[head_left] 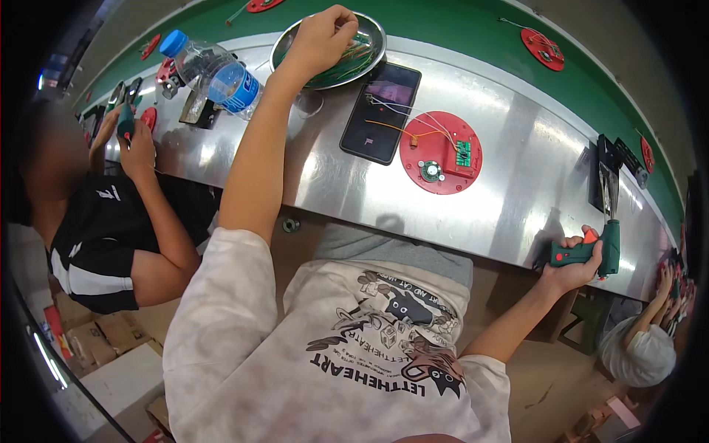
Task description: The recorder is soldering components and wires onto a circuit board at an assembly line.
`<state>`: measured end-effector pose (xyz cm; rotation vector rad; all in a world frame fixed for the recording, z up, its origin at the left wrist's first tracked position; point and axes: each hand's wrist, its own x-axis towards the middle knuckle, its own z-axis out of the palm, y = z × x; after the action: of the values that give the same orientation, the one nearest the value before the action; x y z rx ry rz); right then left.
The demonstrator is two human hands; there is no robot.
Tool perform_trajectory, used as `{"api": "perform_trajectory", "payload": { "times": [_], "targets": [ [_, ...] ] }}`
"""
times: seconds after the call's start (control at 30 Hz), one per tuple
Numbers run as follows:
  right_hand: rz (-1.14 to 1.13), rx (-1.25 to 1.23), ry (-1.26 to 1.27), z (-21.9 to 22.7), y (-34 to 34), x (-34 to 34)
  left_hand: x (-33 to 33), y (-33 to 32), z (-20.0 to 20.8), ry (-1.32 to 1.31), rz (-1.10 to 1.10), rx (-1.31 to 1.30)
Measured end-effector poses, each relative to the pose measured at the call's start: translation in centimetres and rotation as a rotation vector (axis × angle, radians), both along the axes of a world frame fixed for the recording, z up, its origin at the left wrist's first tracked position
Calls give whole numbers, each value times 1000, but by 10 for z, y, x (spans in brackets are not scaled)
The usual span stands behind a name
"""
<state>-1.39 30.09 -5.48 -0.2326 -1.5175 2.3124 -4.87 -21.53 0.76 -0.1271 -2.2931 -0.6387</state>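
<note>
My left hand (325, 37) is over a round metal bowl (279, 53) of thin, mostly green wires (353, 68). Its fingers are curled together at the wires, and whatever they pinch is hidden. At the bench's right front edge, my right hand (572, 275) grips a green pistol-shaped tool (569, 255) with an orange trigger; its exact kind is unclear. Between my hands lies a round red plate (421, 153) with a green circuit board (463, 153), a small round part and loose wires. Some of these wires reach across a dark phone (369, 136) beside it.
A clear bottle with a blue cap (174, 43) lies left of the bowl. Another red disc (543, 50) sits on the green strip (458, 29) behind the metal bench (325, 177). Dark parts (617, 159) stand at right. A co-worker (140, 221) holds a green tool at left.
</note>
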Motion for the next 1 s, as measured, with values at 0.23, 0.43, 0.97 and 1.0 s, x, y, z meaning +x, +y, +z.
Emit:
{"api": "perform_trajectory", "payload": {
  "times": [0.23,0.43,0.97,1.0],
  "targets": [
    [19,-3,-15,-3,-1,-9,6,11,12,-142,-144,383],
    [351,131,82,23,-28,20,76,119,28,-250,-248,340],
    [632,469,175,8,-74,67,95,161,-48,-92,-236,201],
    [638,469,165,8,-75,67,96,161,-46,-102,-232,206]
  ]
}}
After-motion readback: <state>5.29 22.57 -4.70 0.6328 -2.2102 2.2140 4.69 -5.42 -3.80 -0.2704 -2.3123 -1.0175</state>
